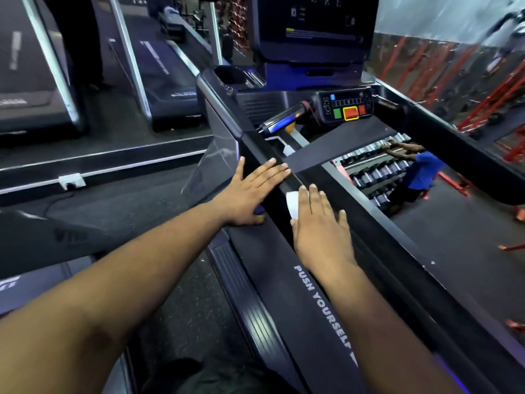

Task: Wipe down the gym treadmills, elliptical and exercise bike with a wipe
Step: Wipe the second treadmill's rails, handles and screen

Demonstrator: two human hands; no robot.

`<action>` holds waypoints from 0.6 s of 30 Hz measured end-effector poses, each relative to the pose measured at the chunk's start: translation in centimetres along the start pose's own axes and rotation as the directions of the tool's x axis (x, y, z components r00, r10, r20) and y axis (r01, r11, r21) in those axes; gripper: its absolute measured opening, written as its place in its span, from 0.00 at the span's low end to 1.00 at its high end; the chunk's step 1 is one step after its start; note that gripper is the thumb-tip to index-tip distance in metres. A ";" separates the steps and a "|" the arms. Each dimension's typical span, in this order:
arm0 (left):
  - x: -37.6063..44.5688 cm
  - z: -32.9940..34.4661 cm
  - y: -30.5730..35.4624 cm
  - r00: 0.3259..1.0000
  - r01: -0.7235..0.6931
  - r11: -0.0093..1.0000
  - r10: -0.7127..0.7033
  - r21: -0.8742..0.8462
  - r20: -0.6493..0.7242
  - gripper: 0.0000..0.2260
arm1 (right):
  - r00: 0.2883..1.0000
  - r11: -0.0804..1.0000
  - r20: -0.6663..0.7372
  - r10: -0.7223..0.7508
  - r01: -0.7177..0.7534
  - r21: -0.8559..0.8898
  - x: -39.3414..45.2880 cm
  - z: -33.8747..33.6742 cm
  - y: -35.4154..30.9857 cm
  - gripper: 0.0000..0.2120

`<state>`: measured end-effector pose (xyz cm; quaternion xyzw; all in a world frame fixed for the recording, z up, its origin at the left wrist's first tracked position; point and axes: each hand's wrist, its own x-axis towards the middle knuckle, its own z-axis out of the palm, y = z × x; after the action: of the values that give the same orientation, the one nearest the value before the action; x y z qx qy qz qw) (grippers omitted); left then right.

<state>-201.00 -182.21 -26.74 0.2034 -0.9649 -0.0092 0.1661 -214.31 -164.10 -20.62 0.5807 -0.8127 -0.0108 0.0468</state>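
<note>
I stand at a black treadmill whose left side rail carries the words PUSH YOURSELF. My right hand lies flat on this rail with straight fingers, pressing a white wipe against it; only the wipe's left edge shows from under the fingers. My left hand rests flat with spread fingers on the rail's outer edge, just left of the wipe. Ahead are the treadmill's console screen and a control panel with green and red buttons.
Two more treadmills stand to the left on a raised platform. A cup holder sits left of the console. A mirror ahead reflects a dumbbell rack, red frames and a person in a blue shirt.
</note>
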 end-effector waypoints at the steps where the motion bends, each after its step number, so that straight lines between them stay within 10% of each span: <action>1: 0.1 -0.2 -0.4 1.000 -0.022 0.999 0.023 0.026 -0.004 0.57 | 1.000 1.000 0.012 0.007 -0.007 0.009 0.6 -0.1 -0.4 0.33; 11: 3.1 -1.6 -5.8 0.944 -0.308 0.946 0.317 0.102 -0.092 0.44 | 1.000 0.999 -0.009 0.021 -0.021 0.036 3.8 -0.3 -1.6 0.33; 18: 4.2 -0.5 -7.0 0.884 -0.422 0.907 0.405 -0.023 -0.232 0.37 | 0.938 0.948 -0.160 0.308 -0.317 -0.034 4.8 0.3 -3.8 0.29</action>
<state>-201.72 -190.30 -25.55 -0.0133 -0.9603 0.0142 0.2782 -212.25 -169.88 -20.87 0.4416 -0.8879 0.0172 0.1274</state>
